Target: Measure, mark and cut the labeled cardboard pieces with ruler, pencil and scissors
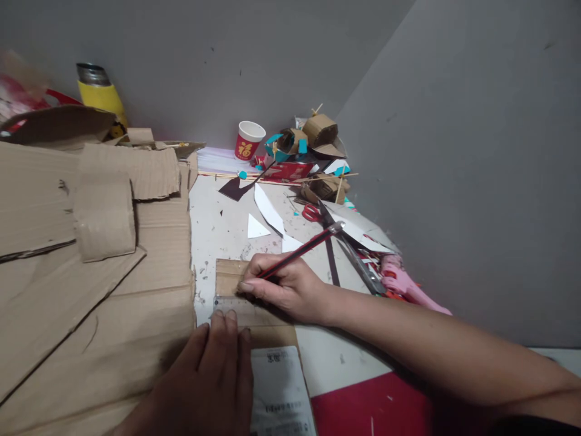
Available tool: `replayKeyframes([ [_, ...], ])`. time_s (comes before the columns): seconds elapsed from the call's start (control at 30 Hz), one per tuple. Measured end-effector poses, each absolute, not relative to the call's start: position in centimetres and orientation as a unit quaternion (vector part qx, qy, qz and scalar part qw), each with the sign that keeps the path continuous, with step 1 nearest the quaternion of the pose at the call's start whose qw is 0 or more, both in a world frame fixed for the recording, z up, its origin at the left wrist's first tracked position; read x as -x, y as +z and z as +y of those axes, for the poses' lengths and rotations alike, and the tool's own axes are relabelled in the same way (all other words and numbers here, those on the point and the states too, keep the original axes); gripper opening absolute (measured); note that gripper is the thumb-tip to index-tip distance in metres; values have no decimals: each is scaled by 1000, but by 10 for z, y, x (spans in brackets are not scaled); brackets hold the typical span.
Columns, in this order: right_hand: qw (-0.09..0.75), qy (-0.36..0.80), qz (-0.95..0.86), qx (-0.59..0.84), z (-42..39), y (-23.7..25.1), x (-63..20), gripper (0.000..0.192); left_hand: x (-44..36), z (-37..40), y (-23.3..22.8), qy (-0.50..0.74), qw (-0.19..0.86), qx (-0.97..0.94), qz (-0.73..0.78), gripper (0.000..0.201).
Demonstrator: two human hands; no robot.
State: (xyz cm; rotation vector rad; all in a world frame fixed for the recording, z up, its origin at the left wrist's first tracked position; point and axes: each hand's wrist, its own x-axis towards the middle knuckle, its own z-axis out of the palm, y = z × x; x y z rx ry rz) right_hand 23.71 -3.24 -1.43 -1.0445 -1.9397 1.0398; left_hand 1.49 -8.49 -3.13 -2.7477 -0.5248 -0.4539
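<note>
Pinching a slim red-and-black pencil with a metal cap [299, 250] between thumb and fingertips, the right hand [290, 289] rests on a small flat piece of brown corrugated cardboard [229, 275], the pencil tip down at the card just ahead of the fingers. Directly below that grip, the left hand [213, 369] lies flat, fingers close together, their tips pressing on a clear plastic ruler [227, 303] laid across the card; it clasps nothing. Under that palm the card runs on toward a white printed label [279, 387].

Judging by its look, the card is light and fairly stiff but creases easily, so it probably needs pressure from above rather than a grasp at an edge. The ruler seems smooth and likely to slide unless held down near the pencil line. Left of both hands lie large torn sheets of brown cardboard [91, 272]; beyond the pencil's cap sit red-handled scissors [313, 212].
</note>
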Motion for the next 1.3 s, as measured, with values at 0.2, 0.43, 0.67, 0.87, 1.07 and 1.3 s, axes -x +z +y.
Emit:
replayKeyframes([
  [0.2,337,401,-751,403,-34,-14,-236,23,-15,-85,-32,-161,156,958,-181,35],
  [0.43,331,406,-747,410,-34,-14,-236,22,-17,-84,-35,-167,157,956,-184,36],
  [0.67,331,416,-742,409,-34,-13,-236,21,-17,-84,-32,-171,156,955,-185,34],
  [0.87,400,489,-649,423,-38,-10,-235,22,-17,-85,-33,-170,159,954,-190,35],
  [1.07,331,354,-723,493,-57,14,-256,23,-15,-86,-30,-158,163,959,-167,32],
  [1.3,352,194,-800,446,-85,5,-283,29,-15,-87,-23,-129,163,964,-167,30],
])
